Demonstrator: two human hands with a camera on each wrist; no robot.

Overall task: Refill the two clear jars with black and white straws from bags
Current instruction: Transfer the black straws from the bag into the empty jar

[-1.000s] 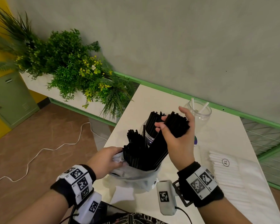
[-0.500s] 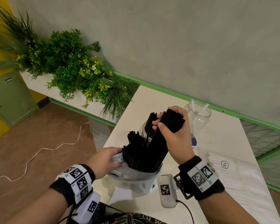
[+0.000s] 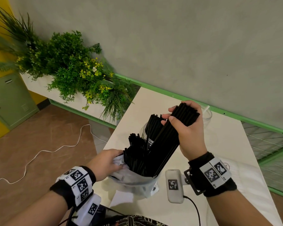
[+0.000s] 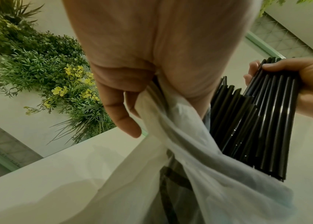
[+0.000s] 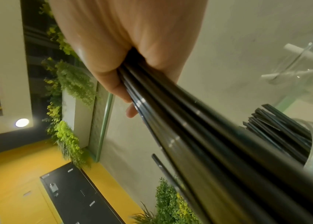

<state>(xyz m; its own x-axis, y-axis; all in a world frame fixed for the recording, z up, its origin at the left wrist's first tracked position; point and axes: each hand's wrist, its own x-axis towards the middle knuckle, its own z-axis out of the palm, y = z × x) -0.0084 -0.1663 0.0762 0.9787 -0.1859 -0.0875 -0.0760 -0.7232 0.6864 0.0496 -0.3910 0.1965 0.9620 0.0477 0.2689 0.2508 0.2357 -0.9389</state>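
My right hand (image 3: 185,121) grips a thick bundle of black straws (image 3: 165,141) near its top; the bundle's lower end still stands in the clear plastic bag (image 3: 134,181). My left hand (image 3: 106,162) pinches the bag's crumpled rim (image 4: 163,121), with more black straws (image 3: 134,152) upright inside. Behind the bundle stands a clear jar (image 3: 145,132) that holds some black straws (image 5: 282,125). A second clear jar (image 3: 206,115) with a few white straws (image 5: 308,56) sits behind my right hand, mostly hidden.
A flat bag of white straws (image 3: 245,181) lies on the white table (image 3: 219,144) at the right. A planter of green foliage (image 3: 75,74) borders the table's left end. A white cable (image 3: 39,154) trails on the floor. The wall runs close behind the jars.
My right hand closed its fingers round the black straw bundle and lifted it slightly up and right. The left hand kept its hold on the bag.
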